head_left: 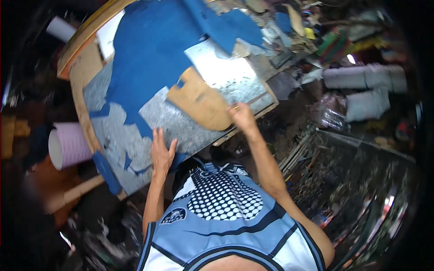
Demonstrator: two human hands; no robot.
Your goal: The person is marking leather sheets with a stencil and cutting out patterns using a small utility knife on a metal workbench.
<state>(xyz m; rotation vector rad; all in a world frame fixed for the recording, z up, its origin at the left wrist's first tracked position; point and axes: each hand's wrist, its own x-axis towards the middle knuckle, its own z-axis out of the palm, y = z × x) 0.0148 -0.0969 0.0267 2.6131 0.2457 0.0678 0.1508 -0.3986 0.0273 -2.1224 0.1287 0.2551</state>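
My right hand [242, 115], with a ring on one finger, is closed at the right edge of a flat tan template [199, 99]. The template has rounded ends and a small cut-out, through which blue shows. It lies over a grey speckled sheet [158, 108] and next to a shiny pale metal plate [226, 67]. Farther left, my left hand [162, 151] rests open near the table's front edge, fingers spread by the grey sheet. Beyond both hands, a large blue sheet of leather-like material [149, 49] covers much of the table.
Scraps and offcuts [289, 27] crowd the table's far right. A pinkish roll [70, 145] stands beyond the table's wooden left edge [81, 104]. Wrapped pale rolls [366, 77] lie at right, above a large bin of scraps [361, 180].
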